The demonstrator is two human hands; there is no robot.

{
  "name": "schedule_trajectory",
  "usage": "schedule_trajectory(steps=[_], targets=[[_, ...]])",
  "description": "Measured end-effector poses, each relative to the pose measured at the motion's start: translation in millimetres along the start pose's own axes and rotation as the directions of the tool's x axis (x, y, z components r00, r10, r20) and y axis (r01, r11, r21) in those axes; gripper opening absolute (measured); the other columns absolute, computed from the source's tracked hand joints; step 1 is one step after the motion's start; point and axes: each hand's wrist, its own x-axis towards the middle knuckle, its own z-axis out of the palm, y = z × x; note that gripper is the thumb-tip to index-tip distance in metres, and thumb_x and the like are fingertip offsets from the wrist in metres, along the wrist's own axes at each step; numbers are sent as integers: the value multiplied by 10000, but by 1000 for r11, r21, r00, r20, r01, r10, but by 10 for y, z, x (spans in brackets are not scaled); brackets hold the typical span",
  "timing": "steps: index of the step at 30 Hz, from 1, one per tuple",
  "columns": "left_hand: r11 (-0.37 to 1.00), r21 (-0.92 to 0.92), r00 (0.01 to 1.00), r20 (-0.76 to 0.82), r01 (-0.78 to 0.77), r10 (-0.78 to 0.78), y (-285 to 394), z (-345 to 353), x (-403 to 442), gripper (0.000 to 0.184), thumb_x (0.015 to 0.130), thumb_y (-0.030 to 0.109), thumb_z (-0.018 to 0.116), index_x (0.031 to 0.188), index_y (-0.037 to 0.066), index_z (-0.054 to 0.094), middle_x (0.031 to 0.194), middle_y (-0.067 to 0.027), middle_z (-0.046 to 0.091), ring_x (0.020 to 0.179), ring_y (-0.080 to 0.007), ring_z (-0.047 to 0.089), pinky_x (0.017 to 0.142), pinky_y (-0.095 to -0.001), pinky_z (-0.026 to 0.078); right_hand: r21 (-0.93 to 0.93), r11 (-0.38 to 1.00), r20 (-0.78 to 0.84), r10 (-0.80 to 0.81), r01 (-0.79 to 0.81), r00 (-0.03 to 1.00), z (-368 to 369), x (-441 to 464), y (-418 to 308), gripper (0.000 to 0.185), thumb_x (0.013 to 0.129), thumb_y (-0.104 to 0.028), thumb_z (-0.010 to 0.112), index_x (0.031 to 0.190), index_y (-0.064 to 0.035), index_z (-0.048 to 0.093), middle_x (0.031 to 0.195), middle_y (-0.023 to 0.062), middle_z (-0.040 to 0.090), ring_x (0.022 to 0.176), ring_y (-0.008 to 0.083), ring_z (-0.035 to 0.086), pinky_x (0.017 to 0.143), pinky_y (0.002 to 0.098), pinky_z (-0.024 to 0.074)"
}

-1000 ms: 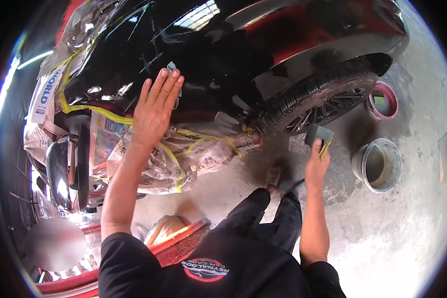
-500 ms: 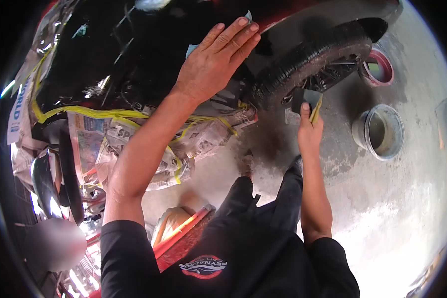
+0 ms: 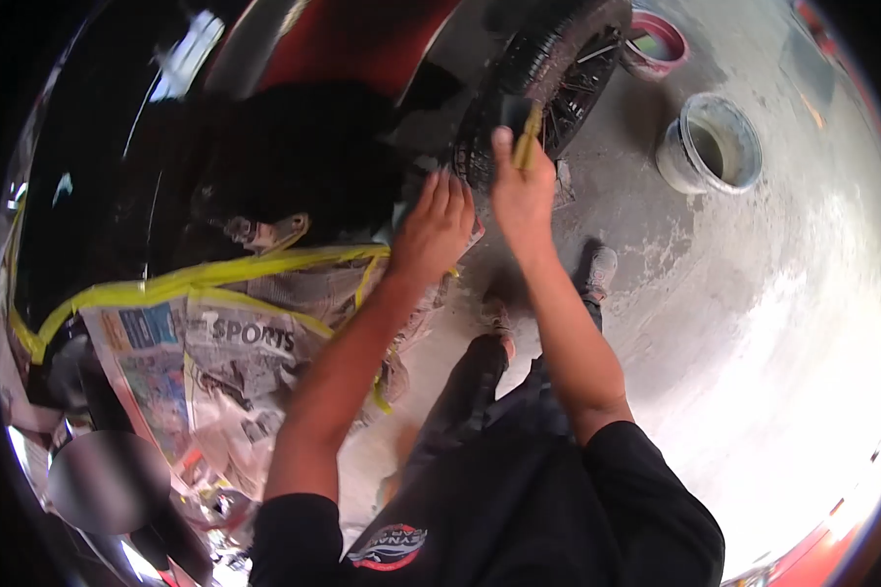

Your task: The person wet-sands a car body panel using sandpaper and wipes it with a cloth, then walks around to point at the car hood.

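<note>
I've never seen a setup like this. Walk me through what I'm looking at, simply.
There is no machine here, just a person's two bare hands. The camera sits on the person's head, looking down past the black shirt, and its wide lens bends the edges.

The left hand is at the lower edge of a dark car, near the tyre, with a pale scrap showing beside it. The right hand holds a yellow piece; the dark thing behind it is too blurred to name.

Newspaper hangs along the car, edged with yellow tape. A grey bucket and a pink bucket stand on the floor.
</note>
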Motion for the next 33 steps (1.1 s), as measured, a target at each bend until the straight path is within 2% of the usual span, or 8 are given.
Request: schedule_trajectory(steps=[6, 12, 19, 25, 28, 29, 30, 33], targets=[[909, -416, 944, 287, -32, 164, 1438, 1876, -1264, 439, 983, 241, 540, 1380, 55, 540, 1284, -194, 603, 1144, -346, 603, 954, -470, 491, -194, 796, -37, -590, 573, 807, 865, -319, 567, 736, 923, -59, 645, 1532, 99, 266, 1574, 355, 280, 1463, 524, 284, 1224, 522, 244], [789, -614, 878, 385, 14, 285, 1961, 1627, -2128, 379, 1002, 228, 510, 1329, 36, 510, 1206, -187, 610, 1043, -340, 635, 857, -490, 539, -104, 879, 52, -462, 465, 885, 990, -629, 751, 779, 900, -52, 645, 1518, 159, 220, 1575, 416, 187, 1468, 595, 186, 1216, 567, 198], [660, -693, 815, 540, 289, 210, 1742, 1276, -2328, 183, 994, 146, 485, 1119, 42, 569, 971, -155, 624, 878, -349, 667, 718, -472, 591, -117, 624, -194, -777, 772, 599, 768, 795, 432, 836, 841, -6, 678, 1519, 155, 217, 1556, 418, 226, 1440, 591, 254, 1214, 563, 234], [597, -741, 842, 504, 306, 193, 1698, 1257, -2240, 220, 985, 140, 483, 1171, 43, 552, 993, -164, 616, 879, -366, 657, 718, -467, 586, -120, 768, 45, -629, 629, 776, 791, -103, 693, 875, 829, -19, 689, 1530, 151, 194, 1569, 400, 228, 1452, 586, 240, 1220, 558, 218], [594, -751, 868, 468, 290, 167, 1736, 1251, -2138, 223, 977, 125, 487, 1177, 46, 545, 997, -159, 615, 871, -360, 655, 724, -459, 588, -247, 705, -118, -703, 665, 702, 635, 870, 392, 703, 907, -97, 636, 1481, 138, 305, 1520, 391, 318, 1406, 562, 336, 1179, 565, 300], [602, -743, 863, 476, 293, 168, 1745, 1217, -2090, 210, 962, 112, 502, 1160, 53, 542, 993, -149, 615, 873, -343, 656, 728, -444, 591, -286, 513, -277, -853, 809, 443, 630, 1345, 391, 599, 944, -118, 601, 1448, 106, 366, 1461, 378, 406, 1339, 564, 417, 1129, 568, 370], [606, -740, 857, 483, 290, 180, 1761, 1232, -2098, 209, 958, 111, 508, 1157, 55, 541, 993, -148, 616, 874, -337, 658, 729, -439, 592, -92, 814, -74, -580, 573, 812, 349, 1445, 30, 589, 935, -94, 619, 1439, 94, 379, 1424, 372, 454, 1291, 577, 458, 1108, 562, 397], [624, -734, 846, 489, 268, 211, 1820, 1274, -2145, 209, 948, 109, 524, 1151, 60, 537, 994, -143, 620, 873, -325, 663, 731, -430, 594, -97, 746, -118, -666, 659, 737, 467, 1196, 165, 659, 891, -16, 635, 1463, 119, 340, 1488, 376, 383, 1363, 561, 393, 1175, 539, 328]])
